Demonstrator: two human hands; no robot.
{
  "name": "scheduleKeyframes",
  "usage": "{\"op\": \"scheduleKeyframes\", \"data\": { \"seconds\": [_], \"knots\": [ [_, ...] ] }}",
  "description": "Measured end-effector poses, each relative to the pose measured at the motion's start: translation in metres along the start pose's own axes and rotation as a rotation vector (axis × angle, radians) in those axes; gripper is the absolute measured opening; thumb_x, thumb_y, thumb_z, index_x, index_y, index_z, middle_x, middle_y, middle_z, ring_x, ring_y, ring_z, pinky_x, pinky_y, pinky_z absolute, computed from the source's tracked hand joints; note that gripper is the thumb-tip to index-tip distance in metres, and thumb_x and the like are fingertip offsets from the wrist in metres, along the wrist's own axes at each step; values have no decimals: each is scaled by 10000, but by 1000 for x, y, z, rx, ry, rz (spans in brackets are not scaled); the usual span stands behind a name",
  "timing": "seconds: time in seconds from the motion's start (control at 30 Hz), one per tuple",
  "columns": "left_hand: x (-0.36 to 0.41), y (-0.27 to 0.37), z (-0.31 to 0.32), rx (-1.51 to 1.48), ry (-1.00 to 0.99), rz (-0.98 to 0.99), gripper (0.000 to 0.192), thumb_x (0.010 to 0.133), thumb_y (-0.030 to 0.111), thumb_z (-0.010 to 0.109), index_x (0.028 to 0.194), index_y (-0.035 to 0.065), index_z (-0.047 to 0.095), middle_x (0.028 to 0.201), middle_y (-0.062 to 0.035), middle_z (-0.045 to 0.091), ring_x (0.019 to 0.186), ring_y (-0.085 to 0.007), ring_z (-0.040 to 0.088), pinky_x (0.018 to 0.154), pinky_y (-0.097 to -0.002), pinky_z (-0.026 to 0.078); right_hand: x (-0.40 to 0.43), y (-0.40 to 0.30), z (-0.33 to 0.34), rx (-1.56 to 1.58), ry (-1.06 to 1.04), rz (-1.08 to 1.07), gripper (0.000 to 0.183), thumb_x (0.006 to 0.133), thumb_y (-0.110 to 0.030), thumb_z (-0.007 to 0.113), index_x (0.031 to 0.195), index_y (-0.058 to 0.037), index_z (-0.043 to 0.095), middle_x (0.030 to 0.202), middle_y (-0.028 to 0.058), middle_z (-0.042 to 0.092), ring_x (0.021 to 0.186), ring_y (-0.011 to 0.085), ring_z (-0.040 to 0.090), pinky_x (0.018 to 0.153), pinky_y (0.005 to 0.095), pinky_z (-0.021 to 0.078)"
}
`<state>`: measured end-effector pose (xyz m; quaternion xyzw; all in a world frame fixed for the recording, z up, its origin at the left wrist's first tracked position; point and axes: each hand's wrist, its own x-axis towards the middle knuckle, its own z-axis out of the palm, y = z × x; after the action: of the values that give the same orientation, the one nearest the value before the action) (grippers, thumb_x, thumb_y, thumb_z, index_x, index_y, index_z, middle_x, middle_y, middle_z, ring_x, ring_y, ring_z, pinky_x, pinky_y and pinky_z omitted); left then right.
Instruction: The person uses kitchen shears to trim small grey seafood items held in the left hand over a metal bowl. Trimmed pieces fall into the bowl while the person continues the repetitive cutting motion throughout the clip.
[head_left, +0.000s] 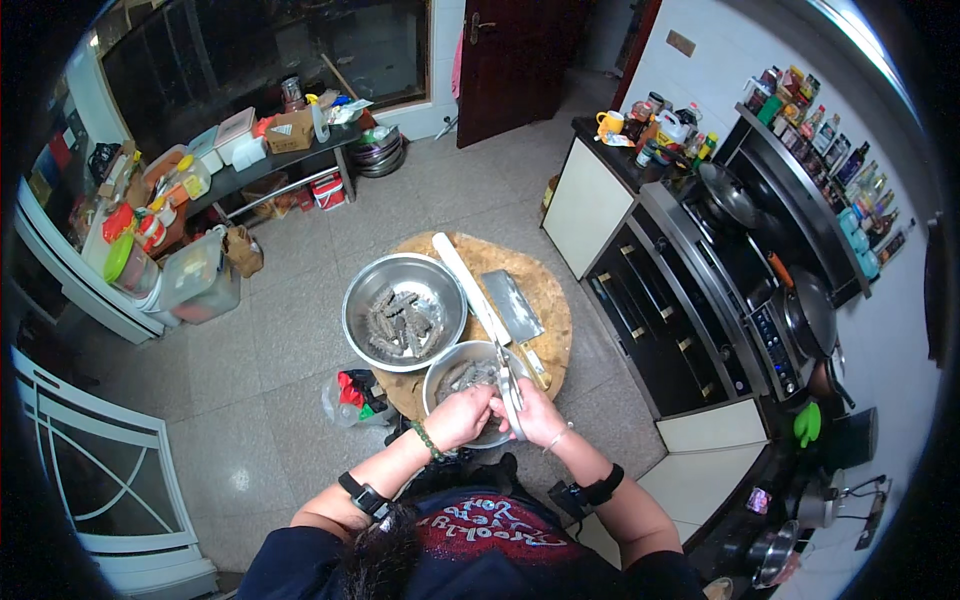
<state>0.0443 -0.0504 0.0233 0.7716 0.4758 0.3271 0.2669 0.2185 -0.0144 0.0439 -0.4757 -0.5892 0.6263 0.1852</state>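
Observation:
My right hand (536, 411) grips metal scissors (508, 390), their blades pointing away from me over the smaller metal bowl (429, 394). Close beside it, my left hand (463, 414) has its fingers curled over the same bowl; whether something sits in them is hidden. Greyish pieces (474, 373) lie inside that bowl. Behind it to the left, a larger steel basin (356, 289) contains several grey segmented shellfish that look like mantis shrimps (401, 319). Both vessels rest on a round wooden chopping block (556, 315). A cleaver (512, 304) and a long white bar (469, 285) lie on its right part.
A plastic bag (341, 401) stands left of the block. To the right are a cooker with black drawers (652, 300), a wok (810, 311) and a counter with bottles. A cluttered dark table (259, 169) and a clear storage box (199, 274) stand at the left.

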Motion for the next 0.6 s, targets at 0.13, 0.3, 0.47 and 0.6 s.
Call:
{"op": "scheduleKeyframes", "data": {
  "seconds": [0.13, 0.3, 0.47, 0.6],
  "knots": [
    [-2, -11, 5, -329, 65, -399, 150, 898, 98, 464, 990, -11, 509, 684, -137, 588, 589, -254, 608, 555, -364, 480, -6, 10, -11, 228, -63, 70, 291, 914, -317, 529, 961, -40, 455, 690, 48, 561, 515, 142, 582, 445, 257, 481],
    [-3, -41, 14, -1112, 140, -728, 145, 967, 137, 361, 973, 22, 449, 620, -64, 556, 474, -156, 554, 414, -236, 399, -36, 26, -24, 460, -372, 137, 555, 911, -577, 371, 998, -39, 474, 699, 49, 533, 559, 185, 600, 483, 270, 504],
    [6, -32, 10, -1083, 195, -760, 141, 970, 147, 354, 975, 28, 430, 611, -56, 547, 466, -146, 545, 390, -234, 385, -55, 29, -11, 355, -520, 210, 619, 908, -608, 292, 1024, -29, 477, 718, 59, 544, 622, 200, 612, 576, 300, 514],
    [9, -28, 9, -1000, 224, -746, 161, 969, 146, 359, 1013, 18, 446, 618, -43, 553, 468, -134, 544, 397, -232, 390, -57, 23, -11, 364, -521, 281, 616, 901, -619, 299, 979, -36, 480, 673, 44, 529, 574, 192, 607, 526, 282, 505]
  ]
}}
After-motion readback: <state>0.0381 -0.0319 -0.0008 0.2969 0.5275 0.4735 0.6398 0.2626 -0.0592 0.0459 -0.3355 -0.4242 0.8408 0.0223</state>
